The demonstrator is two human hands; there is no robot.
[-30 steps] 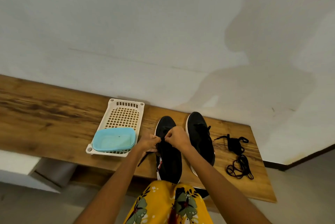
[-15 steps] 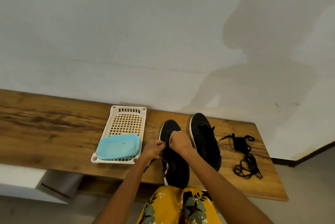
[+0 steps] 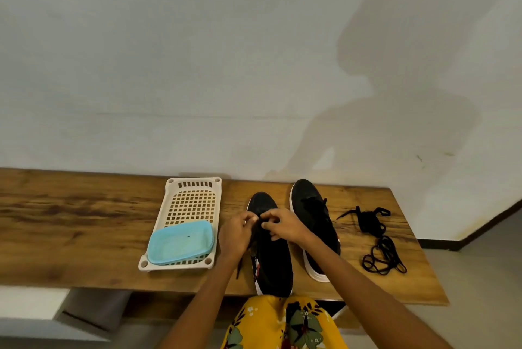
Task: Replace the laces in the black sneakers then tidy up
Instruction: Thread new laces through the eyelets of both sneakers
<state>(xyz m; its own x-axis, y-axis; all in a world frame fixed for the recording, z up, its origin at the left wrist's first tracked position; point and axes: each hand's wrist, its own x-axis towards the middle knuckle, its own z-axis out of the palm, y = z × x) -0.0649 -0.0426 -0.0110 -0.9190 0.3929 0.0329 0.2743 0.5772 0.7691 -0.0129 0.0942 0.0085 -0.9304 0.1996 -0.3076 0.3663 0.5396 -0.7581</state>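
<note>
Two black sneakers stand side by side on a wooden bench (image 3: 70, 230), toes toward the wall. Both my hands work over the left sneaker (image 3: 272, 264). My left hand (image 3: 236, 233) pinches a black lace at the shoe's left side, and a lace end hangs down below it. My right hand (image 3: 282, 225) pinches the lace at the eyelets, fingertips almost meeting the left hand's. The right sneaker (image 3: 313, 216) has white sole edges and stands untouched. A loose pile of black laces (image 3: 378, 241) lies to its right.
A white perforated plastic tray (image 3: 192, 199) sits left of the shoes with a light blue plastic container (image 3: 180, 242) in its near end. The wall runs just behind the bench. My yellow floral garment (image 3: 282, 323) is at the bottom, and the bench's right end is near the laces.
The camera has tilted so the bench sits lower in view. My hands stay on the left sneaker's lace, fingers shifting slightly at the eyelets. Nothing else has moved.
</note>
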